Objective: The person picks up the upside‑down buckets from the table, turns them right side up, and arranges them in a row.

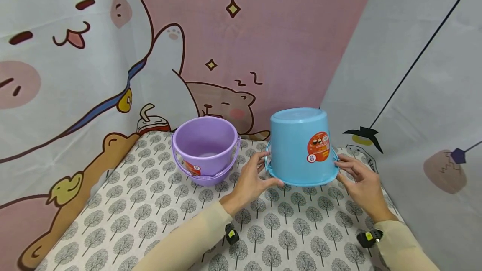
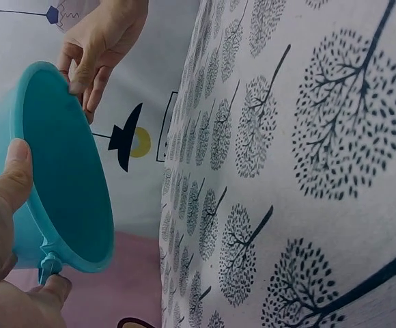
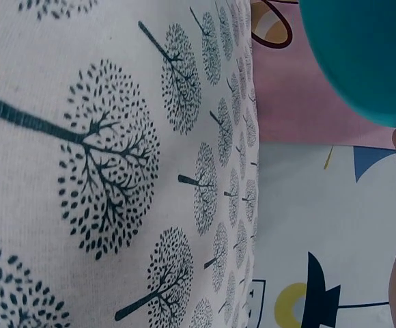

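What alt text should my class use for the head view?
A person's left hand and right hand hold a light-blue bucket upside down above a tree-print cloth. To its left, a purple bucket stands upright on the cloth, in front of a cartoon-print backdrop.

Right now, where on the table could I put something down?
The tablecloth is bare left of the purple bucket, and between it and the left sleeve. It's crowded on the right, where the left hand and right hand hold the blue bucket.
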`<state>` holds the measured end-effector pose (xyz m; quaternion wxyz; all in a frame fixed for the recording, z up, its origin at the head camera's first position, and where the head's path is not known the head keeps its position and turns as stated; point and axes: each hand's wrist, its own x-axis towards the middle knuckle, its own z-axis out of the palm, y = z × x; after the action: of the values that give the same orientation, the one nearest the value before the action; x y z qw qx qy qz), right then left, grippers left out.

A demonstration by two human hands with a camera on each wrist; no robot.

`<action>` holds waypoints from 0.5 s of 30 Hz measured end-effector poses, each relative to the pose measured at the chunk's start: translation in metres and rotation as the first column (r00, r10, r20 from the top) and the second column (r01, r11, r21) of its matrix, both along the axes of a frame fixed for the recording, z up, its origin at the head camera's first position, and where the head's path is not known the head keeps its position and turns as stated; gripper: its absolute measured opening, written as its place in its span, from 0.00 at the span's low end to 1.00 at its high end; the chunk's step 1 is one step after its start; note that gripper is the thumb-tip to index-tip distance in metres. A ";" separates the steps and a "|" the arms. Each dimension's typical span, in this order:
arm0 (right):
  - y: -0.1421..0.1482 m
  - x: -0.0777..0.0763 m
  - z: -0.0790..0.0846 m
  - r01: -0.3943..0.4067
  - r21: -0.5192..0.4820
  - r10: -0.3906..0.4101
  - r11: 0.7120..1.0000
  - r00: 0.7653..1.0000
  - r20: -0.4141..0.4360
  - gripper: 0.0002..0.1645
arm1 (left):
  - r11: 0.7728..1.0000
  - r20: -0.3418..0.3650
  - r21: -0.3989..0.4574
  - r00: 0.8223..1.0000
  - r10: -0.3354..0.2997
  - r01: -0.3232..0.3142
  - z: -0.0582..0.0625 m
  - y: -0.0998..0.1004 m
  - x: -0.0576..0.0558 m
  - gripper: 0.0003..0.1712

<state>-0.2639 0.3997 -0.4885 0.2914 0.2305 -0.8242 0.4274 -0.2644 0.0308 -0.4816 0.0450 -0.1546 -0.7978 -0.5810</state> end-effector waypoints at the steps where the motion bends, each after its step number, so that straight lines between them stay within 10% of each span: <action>1: -0.001 0.000 0.000 0.000 -0.003 0.000 1.000 1.000 -0.012 0.32 | 1.000 -0.009 -0.006 1.000 0.000 -0.001 0.001 0.000 0.000 0.62; 15: -0.005 -0.001 0.004 0.009 0.026 -0.006 1.000 0.994 -0.112 0.30 | 0.998 -0.037 -0.061 0.999 0.032 -0.034 0.005 -0.003 0.007 0.35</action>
<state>-0.2646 0.3946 -0.4844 0.3356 0.2551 -0.8130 0.4018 -0.2571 0.0275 -0.4771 0.0643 -0.1532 -0.8168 -0.5525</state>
